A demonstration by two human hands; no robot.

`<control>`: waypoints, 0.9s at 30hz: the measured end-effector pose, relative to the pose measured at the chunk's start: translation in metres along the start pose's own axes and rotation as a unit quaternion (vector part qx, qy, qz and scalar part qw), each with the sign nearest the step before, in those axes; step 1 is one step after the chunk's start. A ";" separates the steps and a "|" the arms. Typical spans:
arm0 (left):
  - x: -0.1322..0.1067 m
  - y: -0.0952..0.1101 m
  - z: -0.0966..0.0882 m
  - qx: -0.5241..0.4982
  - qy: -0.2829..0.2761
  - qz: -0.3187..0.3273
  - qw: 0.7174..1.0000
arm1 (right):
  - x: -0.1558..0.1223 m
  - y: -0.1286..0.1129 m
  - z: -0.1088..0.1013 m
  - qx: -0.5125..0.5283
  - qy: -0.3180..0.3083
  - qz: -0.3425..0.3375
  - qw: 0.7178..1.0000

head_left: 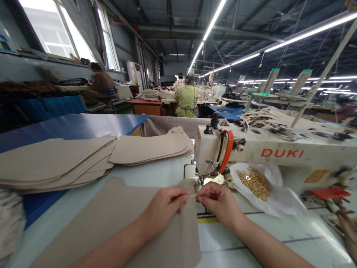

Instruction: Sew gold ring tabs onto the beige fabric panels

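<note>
A large beige fabric panel lies on the pale sewing table in front of me, its far right corner close to the needle of the sewing machine. My left hand is closed on the panel's upper right edge, thumb on top. My right hand pinches a small gold-coloured metal piece at that same edge, just right of my left fingertips. Most of the piece is hidden by the fingers. Right of the machine head, a white plastic bag lies opened, holding a heap of small gold metal pieces.
Stacks of cut beige panels lie at the left and behind the work. A blue table stands beyond them. Farther off, people sit at other workstations. Part of another hand shows at the right edge.
</note>
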State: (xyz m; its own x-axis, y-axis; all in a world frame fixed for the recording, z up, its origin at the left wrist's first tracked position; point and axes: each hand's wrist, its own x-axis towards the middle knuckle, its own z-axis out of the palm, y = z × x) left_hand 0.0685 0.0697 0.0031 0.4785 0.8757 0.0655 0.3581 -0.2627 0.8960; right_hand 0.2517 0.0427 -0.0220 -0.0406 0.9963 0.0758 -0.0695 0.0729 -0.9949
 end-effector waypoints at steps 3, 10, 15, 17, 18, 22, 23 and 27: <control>0.000 -0.002 0.000 -0.017 -0.010 -0.019 1.000 | 0.000 0.001 0.000 0.013 0.008 0.009 1.000; 0.002 -0.004 -0.003 -0.094 -0.063 -0.064 0.992 | -0.001 -0.004 -0.004 -0.012 -0.037 -0.007 0.999; 0.003 -0.003 -0.007 -0.159 -0.129 -0.103 0.973 | -0.003 -0.014 -0.011 0.014 -0.117 0.008 0.993; 0.002 -0.002 -0.007 -0.182 -0.151 -0.119 0.964 | -0.005 -0.016 -0.011 0.047 -0.135 0.050 0.988; 0.002 -0.002 -0.007 -0.191 -0.160 -0.125 0.960 | -0.006 -0.017 -0.011 0.063 -0.140 0.069 0.986; 0.001 0.000 -0.007 -0.210 -0.164 -0.128 0.955 | -0.008 -0.018 -0.008 0.103 -0.142 0.110 0.978; 0.001 0.000 -0.007 -0.213 -0.160 -0.127 0.956 | -0.007 -0.017 -0.007 0.105 -0.133 0.111 0.979; 0.002 0.002 -0.005 -0.238 -0.118 -0.127 0.956 | -0.005 -0.013 -0.002 0.078 -0.065 0.069 0.992</control>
State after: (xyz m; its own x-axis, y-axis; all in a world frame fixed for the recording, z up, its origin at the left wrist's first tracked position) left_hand 0.0660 0.0725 0.0066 0.6115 0.7565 -0.2319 0.1087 0.2100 0.9716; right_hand 0.2550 0.0371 -0.0093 -0.1886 0.9812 -0.0420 -0.2064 -0.0814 -0.9751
